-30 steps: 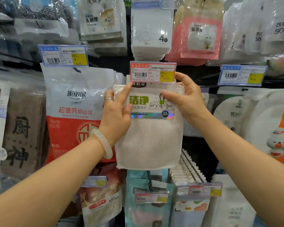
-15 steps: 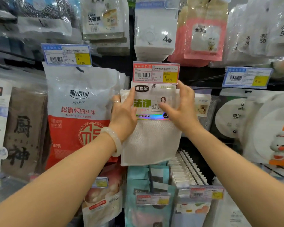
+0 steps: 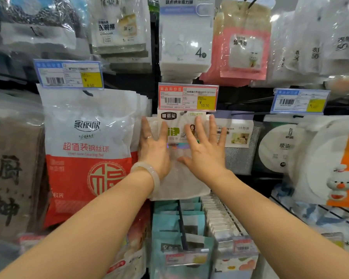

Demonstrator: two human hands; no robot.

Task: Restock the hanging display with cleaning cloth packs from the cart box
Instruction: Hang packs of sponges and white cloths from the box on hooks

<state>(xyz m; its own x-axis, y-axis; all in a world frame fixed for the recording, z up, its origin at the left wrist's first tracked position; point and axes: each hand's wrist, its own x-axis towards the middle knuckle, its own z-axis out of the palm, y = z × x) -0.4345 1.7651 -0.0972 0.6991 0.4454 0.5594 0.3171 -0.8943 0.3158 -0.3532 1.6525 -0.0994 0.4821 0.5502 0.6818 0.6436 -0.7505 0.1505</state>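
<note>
Both hands, left [image 3: 152, 150] and right [image 3: 205, 152], press flat with fingers spread against a hanging cloth pack [image 3: 179, 178] beneath a red price tag [image 3: 187, 96].

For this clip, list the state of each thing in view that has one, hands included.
Cleaning cloth pack: hanging below the red price tag, both hands flat against its front.
Left hand: open, fingers spread, pressing on the pack's left side.
Right hand: open, fingers spread, pressing on the pack's right side.
Red price tag: upright at the hook's front end.
Steel wire ball bag: hanging, untouched.
</note>
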